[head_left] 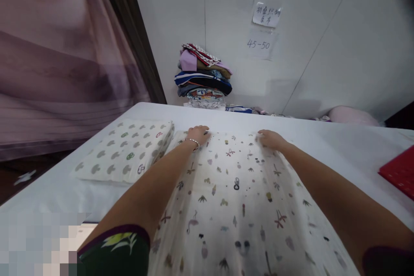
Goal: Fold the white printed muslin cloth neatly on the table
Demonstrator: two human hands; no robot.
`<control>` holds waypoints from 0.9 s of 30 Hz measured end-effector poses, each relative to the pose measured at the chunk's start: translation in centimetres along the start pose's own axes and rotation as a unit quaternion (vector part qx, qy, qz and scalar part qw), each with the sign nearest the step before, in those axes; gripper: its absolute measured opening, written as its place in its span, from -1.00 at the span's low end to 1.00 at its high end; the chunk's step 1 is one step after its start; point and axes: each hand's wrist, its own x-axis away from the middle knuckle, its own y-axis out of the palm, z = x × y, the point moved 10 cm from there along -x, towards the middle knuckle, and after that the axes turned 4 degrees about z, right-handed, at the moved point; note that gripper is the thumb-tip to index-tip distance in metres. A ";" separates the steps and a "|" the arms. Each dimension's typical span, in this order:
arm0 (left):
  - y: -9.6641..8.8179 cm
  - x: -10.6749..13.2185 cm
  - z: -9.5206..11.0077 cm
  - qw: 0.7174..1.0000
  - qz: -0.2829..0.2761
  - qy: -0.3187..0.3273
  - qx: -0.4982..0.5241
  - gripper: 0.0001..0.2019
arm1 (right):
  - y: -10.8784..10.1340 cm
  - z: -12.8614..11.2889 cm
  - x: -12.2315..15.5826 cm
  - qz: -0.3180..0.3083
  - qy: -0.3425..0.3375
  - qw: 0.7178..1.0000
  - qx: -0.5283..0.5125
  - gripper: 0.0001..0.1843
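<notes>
A thin white cloth printed with small plants, flamingos and other little figures lies on the table and runs down toward me. My left hand, with a bracelet at the wrist, is closed at the cloth's far left corner. At the far right corner, my right hand has its fingers closed on the edge, thumb side inward. Left of my left forearm rests a folded cream cloth with grey mushroom-like shapes and a few green and red ones. The near end of the printed cloth runs out of view.
The white table extends to both sides. Something flat and red lies at its right edge. Behind the table rises a stack of folded fabrics against the wall. Pink drapery hangs at left; a pink rounded item sits behind right.
</notes>
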 end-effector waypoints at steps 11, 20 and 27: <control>0.5 -0.5 4.8 0.999 0.027 0.035 0.014 -0.77 | -0.3 -7.7 -1.0 0.079 -0.079 0.993 -0.030 -0.73; -0.3 -0.1 4.5 0.995 0.091 -0.024 0.019 -0.76 | -0.2 -6.8 -0.3 0.127 -0.034 0.991 -0.005 -0.67; 0.4 6.2 9.9 0.965 0.045 0.255 0.041 -0.59 | -1.8 0.3 5.0 0.157 -0.028 0.987 0.002 -0.59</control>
